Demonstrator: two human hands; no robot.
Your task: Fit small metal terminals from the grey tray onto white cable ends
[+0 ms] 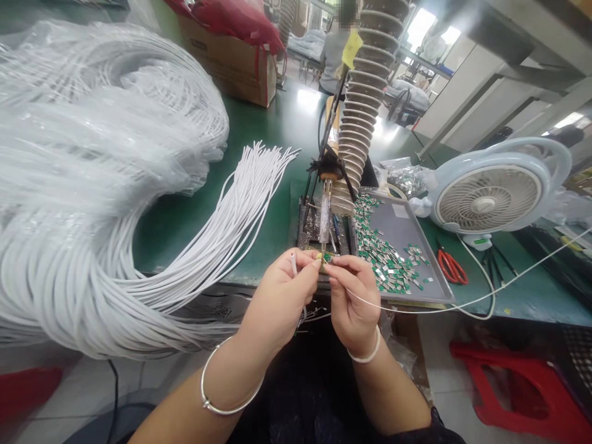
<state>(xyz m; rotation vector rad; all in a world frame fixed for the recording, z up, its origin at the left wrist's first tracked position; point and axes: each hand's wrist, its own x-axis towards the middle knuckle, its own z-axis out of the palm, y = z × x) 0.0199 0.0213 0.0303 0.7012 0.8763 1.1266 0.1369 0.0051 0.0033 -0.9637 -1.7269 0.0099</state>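
Desk fan (485, 200), red-handled scissors (452, 266) (red stool (504, 364) below)

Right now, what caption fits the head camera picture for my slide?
Left hand and right hand pinch a thin white cable beside a grey tray of small green-and-silver parts.

A thin silver-coloured bangle (222, 411), a plain hoop with a small bead-like joint on its near side, hangs loosely around the left wrist (240, 361). A narrow white band (365, 351) sits close around the right wrist (361, 336). A dark top (305, 388) covers the body, its short sleeve (416, 435) showing at the near right.
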